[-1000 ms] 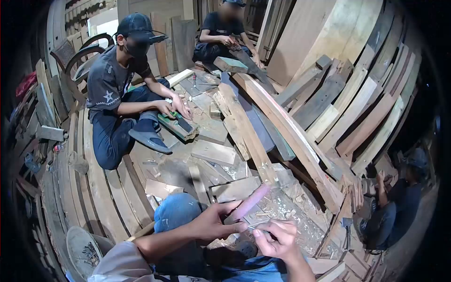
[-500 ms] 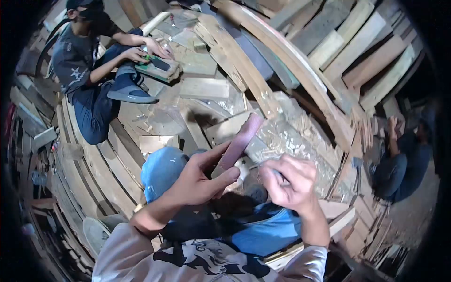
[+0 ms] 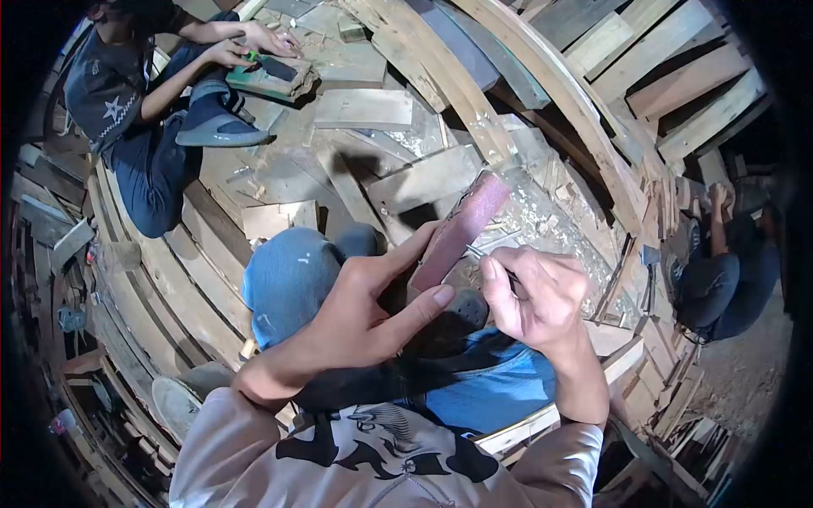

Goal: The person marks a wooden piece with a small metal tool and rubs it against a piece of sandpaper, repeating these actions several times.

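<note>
My left hand is closed on a reddish-purple oblong block, thumb along its near end and fingers behind it. The block is tilted, its far end pointing up and right, with a rough, dark, uneven edge on its left side. In my right hand a thin tool with a slim metal tip is pinched between thumb and fingers. That tip meets the block's right edge in this view. Most of the tool is hidden by my fingers, so I cannot tell its exact kind. Both hands are above my lap.
A seated person at the upper left works over a green-sided block. Another person sits at the far right. Wood shavings and boards lie ahead; long curved planks run across the upper right.
The block has turned to show a broader face and its rough edge. My right hand has shifted slightly right, the tool's tip now showing at the block. The whole view has tilted downward.
</note>
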A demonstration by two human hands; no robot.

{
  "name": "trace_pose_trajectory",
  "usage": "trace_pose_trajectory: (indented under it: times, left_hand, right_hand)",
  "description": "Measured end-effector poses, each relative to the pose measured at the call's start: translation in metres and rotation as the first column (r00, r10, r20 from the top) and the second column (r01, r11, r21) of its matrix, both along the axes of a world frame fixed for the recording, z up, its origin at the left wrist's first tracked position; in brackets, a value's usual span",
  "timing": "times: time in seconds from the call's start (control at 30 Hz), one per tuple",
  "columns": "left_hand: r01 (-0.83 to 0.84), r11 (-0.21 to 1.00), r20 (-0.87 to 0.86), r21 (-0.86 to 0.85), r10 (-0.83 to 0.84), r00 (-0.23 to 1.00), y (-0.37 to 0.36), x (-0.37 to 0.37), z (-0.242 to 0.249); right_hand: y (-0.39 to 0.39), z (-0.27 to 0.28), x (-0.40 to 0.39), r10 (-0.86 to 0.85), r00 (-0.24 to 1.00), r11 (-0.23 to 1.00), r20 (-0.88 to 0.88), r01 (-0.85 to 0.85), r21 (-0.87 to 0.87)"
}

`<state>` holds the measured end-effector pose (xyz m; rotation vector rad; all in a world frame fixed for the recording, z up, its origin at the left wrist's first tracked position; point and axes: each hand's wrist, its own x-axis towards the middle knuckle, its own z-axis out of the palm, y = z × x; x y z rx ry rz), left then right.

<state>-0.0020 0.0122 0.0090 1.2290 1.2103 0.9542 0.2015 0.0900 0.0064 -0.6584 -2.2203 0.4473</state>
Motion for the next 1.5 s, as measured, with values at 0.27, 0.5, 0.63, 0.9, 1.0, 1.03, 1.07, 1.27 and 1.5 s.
trace_pose_trajectory:
  times: [0.27,0.5,0.63,0.9,1.0,1.03,1.07,1.27,1.5]
  left_hand:
    - [-0.002,0.999,-0.041,0.038,0.004,0.999,-0.002,-0.001,0.000]
    - [0.030,0.991,-0.077,0.131,-0.020,0.997,-0.004,-0.004,-0.009]
    - [0.018,0.992,-0.028,0.124,-0.014,1.000,-0.004,-0.003,-0.007]
    - [0.034,0.999,-0.062,-0.020,-0.035,0.997,-0.003,-0.006,0.001]
    - [0.017,0.995,-0.032,0.097,-0.013,0.999,-0.004,-0.003,-0.008]
    - [0.017,0.995,-0.033,0.096,-0.014,0.999,-0.003,-0.003,-0.007]
    - [0.023,0.998,-0.053,0.062,-0.020,0.998,-0.003,-0.004,-0.004]
    - [0.022,0.997,-0.062,0.071,-0.018,0.998,-0.003,-0.004,-0.005]
    - [0.011,1.000,-0.026,0.029,-0.010,1.000,-0.005,-0.002,-0.014]
  right_hand:
    - [-0.002,-0.002,0.002,0.011,0.999,1.000,0.035,-0.011,-0.002]
    - [-0.004,-0.005,0.000,0.014,0.999,1.000,0.031,-0.014,-0.008]
    - [-0.005,-0.005,0.002,0.008,0.998,1.000,0.063,-0.006,-0.026]
    - [-0.002,-0.003,0.002,-0.028,0.999,0.996,0.039,0.025,0.084]
    - [-0.008,-0.005,0.002,0.039,0.995,0.996,0.094,-0.046,0.075]
    - [-0.007,-0.008,0.001,0.022,0.998,0.996,0.065,-0.027,0.088]
    - [-0.004,-0.007,0.001,-0.012,0.999,0.995,0.051,0.007,0.101]
    - [-0.004,-0.003,0.000,-0.024,0.991,0.993,0.129,0.010,0.115]
    - [0.002,-0.005,0.002,-0.096,0.992,0.988,0.085,0.085,0.127]
